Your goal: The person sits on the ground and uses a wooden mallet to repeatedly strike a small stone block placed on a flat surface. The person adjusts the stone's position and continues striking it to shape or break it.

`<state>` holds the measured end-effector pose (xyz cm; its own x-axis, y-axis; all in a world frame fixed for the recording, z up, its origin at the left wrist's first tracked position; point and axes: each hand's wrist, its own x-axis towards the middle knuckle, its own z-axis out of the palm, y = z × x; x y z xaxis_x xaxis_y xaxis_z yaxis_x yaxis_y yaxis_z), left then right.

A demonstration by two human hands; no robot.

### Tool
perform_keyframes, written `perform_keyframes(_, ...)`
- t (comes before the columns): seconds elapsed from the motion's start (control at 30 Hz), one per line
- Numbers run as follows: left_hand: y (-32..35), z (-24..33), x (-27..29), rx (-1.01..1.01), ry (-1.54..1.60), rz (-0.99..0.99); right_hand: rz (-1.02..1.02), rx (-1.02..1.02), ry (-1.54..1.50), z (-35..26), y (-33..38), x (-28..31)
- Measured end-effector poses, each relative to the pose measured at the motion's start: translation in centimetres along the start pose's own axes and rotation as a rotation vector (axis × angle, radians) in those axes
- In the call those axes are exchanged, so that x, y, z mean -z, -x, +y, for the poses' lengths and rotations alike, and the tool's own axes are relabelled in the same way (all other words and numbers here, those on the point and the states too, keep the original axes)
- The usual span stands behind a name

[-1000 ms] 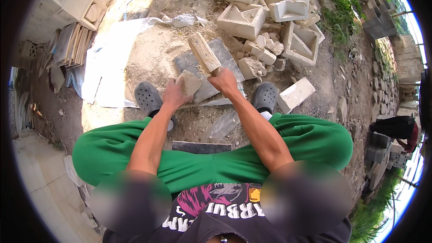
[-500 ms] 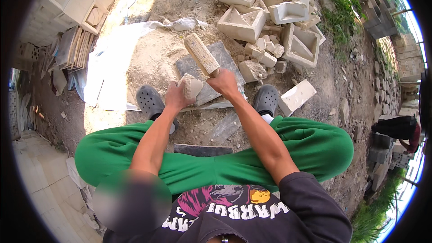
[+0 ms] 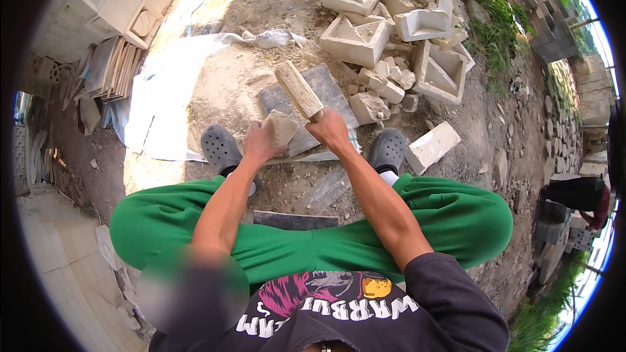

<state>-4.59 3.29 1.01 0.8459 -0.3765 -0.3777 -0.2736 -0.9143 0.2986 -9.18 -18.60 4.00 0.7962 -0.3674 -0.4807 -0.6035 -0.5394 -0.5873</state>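
Two hands meet low over the ground between my feet, and I read the scene from my left across. Far left, pale cast concrete blocks with rounded hollows [image 3: 117,0] stand in a stack, and below them thin tan slabs [image 3: 111,68] lean on edge together, likely parked there to stay out of the way. A crumpled white plastic sheet [image 3: 176,85] spreads over the dirt beside them. Nearer in, my left grey clog [image 3: 220,150] is planted flat. My left hand [image 3: 259,145] has its fingers [image 3: 267,132] curled round a small pale chunk of stone [image 3: 282,127], pinching it from the side and tipping it up, so one face is offered to the tool. That chunk sits just above the flat dark grey slab [image 3: 326,91] lying on the ground, which seems to serve as a firm base. My right hand [image 3: 331,132] is wrapped tight on the handle of a dusty wooden mallet-like block [image 3: 298,90], the head raised and angled away above the chunk; the grip looks set for swinging. Right of the slab lies a heap of broken pale rubble [image 3: 385,85], then hollow square concrete moulded blocks [image 3: 355,39] tumbled together. My right grey clog [image 3: 388,150] rests beside a loose pale rectangular brick [image 3: 433,145].
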Motion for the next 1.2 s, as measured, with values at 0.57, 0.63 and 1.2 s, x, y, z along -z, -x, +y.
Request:
perform_keyframes(0.57, 0.0, 1.9, 0.0, 0.074, 0.012, 0.004, -0.002, -0.032, 0.047, 3.4, -1.6, -0.1)
perform_keyframes(0.63, -0.1, 1.6, -0.2, 0.074, 0.013, 0.018, -0.046, -0.051, 0.104, 4.1, -0.9, -0.7)
perform_keyframes(1.2, -2.1, 3.5, -1.5, 0.183, 0.073, 0.124, -0.090, -0.052, 0.153, 1.7, -1.0, -0.7)
